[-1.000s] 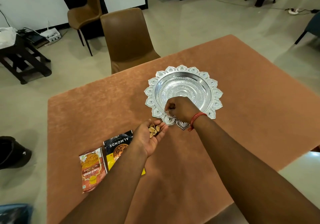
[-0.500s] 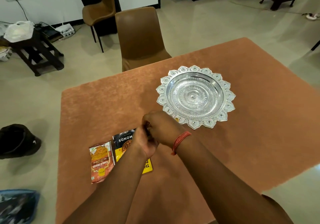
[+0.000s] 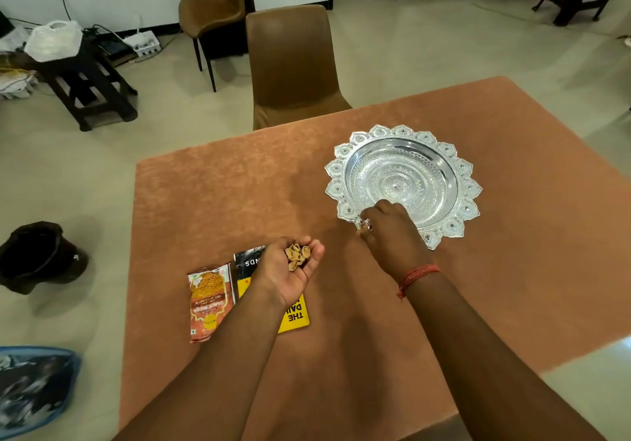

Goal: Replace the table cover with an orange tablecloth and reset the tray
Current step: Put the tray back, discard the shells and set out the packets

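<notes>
Tablecloth (image 3: pixel 211 201) orange, chair (image 3: pixel 290 64) beyond, tiled floor (image 3: pixel 68 174)

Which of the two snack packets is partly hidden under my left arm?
The black and yellow almonds packet; the left hand and forearm cross it, while the orange packet beside it lies fully uncovered.
</notes>
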Motion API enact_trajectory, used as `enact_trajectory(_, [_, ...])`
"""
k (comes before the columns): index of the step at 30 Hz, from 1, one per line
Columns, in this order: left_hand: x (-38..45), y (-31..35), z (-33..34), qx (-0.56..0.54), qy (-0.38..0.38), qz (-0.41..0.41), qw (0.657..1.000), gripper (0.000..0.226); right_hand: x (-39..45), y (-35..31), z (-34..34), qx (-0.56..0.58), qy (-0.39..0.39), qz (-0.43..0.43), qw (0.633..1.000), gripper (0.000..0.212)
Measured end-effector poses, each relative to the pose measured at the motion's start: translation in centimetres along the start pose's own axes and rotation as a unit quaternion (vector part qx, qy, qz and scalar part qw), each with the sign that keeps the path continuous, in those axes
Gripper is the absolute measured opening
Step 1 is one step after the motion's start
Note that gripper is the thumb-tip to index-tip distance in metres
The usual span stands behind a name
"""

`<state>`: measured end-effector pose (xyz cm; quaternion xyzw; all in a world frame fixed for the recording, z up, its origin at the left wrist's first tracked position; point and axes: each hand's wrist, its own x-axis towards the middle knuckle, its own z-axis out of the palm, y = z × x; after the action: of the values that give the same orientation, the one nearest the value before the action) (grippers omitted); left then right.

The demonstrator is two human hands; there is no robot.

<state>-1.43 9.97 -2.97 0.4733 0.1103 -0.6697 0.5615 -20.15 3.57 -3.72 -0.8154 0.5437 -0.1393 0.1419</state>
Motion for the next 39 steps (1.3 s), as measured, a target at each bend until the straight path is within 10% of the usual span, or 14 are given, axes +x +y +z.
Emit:
enact_trajectory(14, [-0.4,0.0,-1.8,-0.011,0.027,-0.004,1.000,0.038,-0.1,-1.3,0.7,0.049,0.028,0.008,0.998,0.004])
enact_trajectory(20, [-1.1,0.1,-4.1,-0.023,0.025,-0.001,0.999,0.032,-1.8,-11.4,1.7,0.203,-0.017,-0.066,0.977,0.009])
enact_trajectory(26, [-4.4,3.3,-10.1,-0.071,-0.036,0.000,0.997,0.016,-3.8,-20.3,6.0,0.067,-0.017,-0.209,0.975,0.011])
enact_trajectory(31, [-9.8,8.6,-18.5,-0.091,0.005,0.055,0.994,0.024,-7.1,-29.7,10.5,0.225,0.013,-0.168,0.960,0.010])
enact_trajectory(35, [-14.2,13.3,-28.3,-0.139,0.051,0.089,0.985,0.031,-11.3,-40.8,15.4,0.439,-0.083,0.036,0.894,0.012])
enact_trajectory(39, [-18.4,18.1,-39.9,-0.182,0.095,0.134,0.969,0.034,-16.2,-53.9,20.3,0.630,-0.161,0.201,0.733,0.016])
